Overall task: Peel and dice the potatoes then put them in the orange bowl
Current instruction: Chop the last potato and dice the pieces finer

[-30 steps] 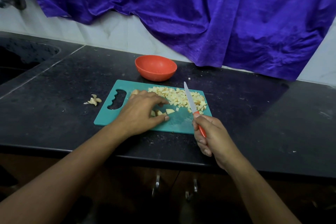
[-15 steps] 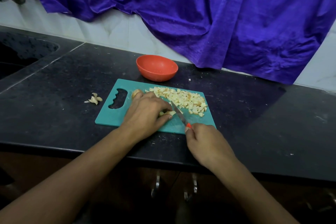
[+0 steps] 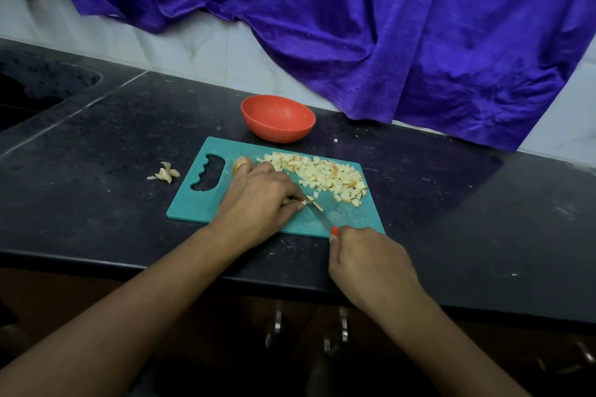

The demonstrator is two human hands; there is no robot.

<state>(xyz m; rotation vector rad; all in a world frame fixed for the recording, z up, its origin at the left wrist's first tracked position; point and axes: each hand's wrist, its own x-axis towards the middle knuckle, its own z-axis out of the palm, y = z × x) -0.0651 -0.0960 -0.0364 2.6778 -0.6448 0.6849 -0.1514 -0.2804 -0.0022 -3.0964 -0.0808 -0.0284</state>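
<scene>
Counter (image 3: 113, 203) bears teal board (image 3: 193, 206); left hand (image 3: 258, 200) pins potato piece (image 3: 286, 202), right hand (image 3: 364, 258) grips knife (image 3: 317, 214); purple cloth (image 3: 354, 26) hangs behind.

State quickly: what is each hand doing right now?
Left hand: fingers curled, holding a potato piece on the teal cutting board.
Right hand: grips the orange-handled knife.

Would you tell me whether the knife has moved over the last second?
Yes. Against the board, the knife has swung from the far edge down and left to the left hand.
</scene>
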